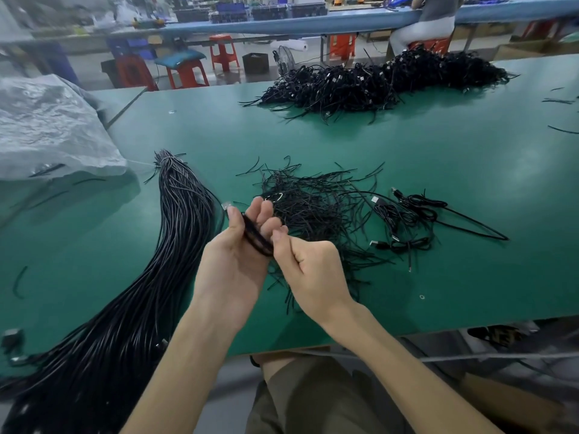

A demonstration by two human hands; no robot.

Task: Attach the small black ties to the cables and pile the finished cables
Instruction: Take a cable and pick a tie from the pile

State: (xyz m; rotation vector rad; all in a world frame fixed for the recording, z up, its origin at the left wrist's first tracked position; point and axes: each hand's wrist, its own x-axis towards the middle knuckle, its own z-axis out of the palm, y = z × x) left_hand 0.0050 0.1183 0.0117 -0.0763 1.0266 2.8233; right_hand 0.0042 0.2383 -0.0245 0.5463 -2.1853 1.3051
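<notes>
One coiled cable (257,239) above the worktop (438,151)
Left hand (236,258) grips it; right hand (310,270) pinches its near end, perhaps a tie too, hidden by fingers.

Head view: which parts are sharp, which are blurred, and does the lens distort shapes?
Head view: the left hand, right hand and coiled cable are sharp; the far workbench is hazy; the wide lens stretches the green table toward the corners; the plastic bag shows pale sheen.

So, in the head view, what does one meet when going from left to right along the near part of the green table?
Long bundle of straight black cables → left hand, holding a coiled cable → right hand, pinching the same cable → small group of coiled cables with plugs.
</notes>
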